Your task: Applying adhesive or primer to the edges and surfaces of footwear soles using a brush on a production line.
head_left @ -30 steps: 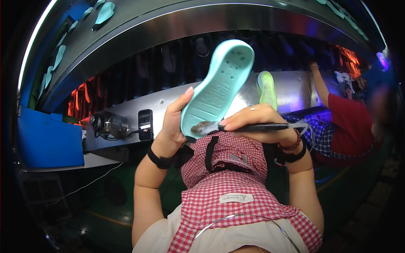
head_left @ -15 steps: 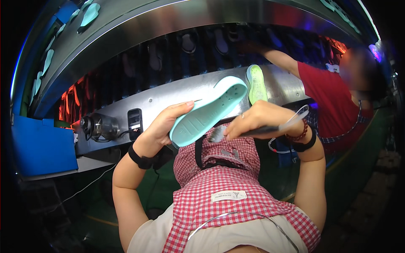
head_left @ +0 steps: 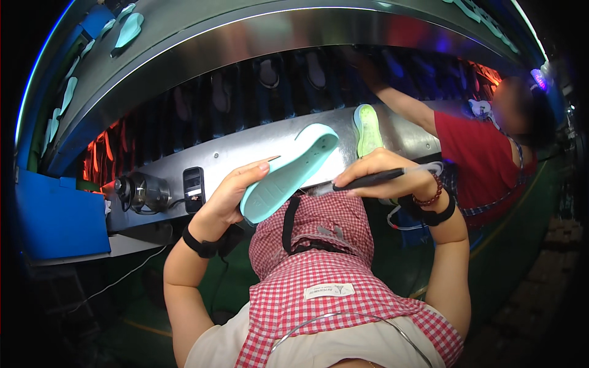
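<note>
a fisheye camera on the person's head looks steeply down past the apron to the left hand and right hand, both near and around mid-picture. farther off, the bench and belt bow across the upper part toward a dark rim.

The sole is pale turquoise, long and rounded at both ends, with a raised rim. It is held up in the air at a slant, one end low on the left, the other high on the right. Small dark holes dot the upper end; faint marks show lower down. The brush has a black handle, nearly level, its blurred bristles pointing left, near the sole's lower right edge.
</note>
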